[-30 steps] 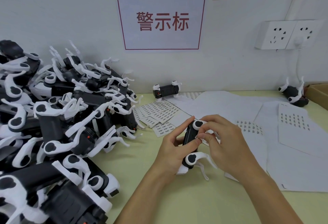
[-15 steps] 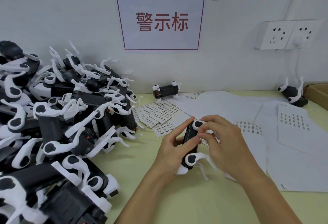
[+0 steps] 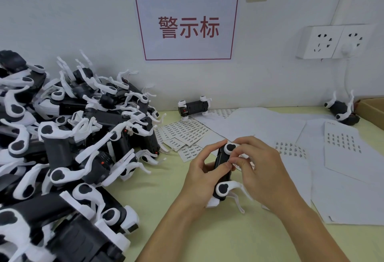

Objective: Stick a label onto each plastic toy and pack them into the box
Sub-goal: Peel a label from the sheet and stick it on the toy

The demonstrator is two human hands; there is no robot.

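Observation:
A black-and-white plastic toy point(image 3: 224, 175) stands on end on the table, just in front of me. My left hand point(image 3: 202, 175) grips its black body from the left, thumb across the front. From the right, my right hand point(image 3: 262, 170) holds its fingertips against the toy's upper body, where they meet my left thumb. Any label under those fingertips is hidden. Cut label strips point(image 3: 185, 132) lie behind the toy. Only a corner of the cardboard box point(image 3: 373, 109) shows at the right edge.
A big heap of the same toys point(image 3: 68, 141) fills the left side. One toy point(image 3: 194, 107) lies by the wall, another point(image 3: 342, 112) beside the box. White backing sheets point(image 3: 342, 170) cover the right of the table. Wall sockets point(image 3: 332, 41) hang above.
Almost nothing has moved. Both hands stay on the toy, with the right fingertips shifting slightly on its upper body.

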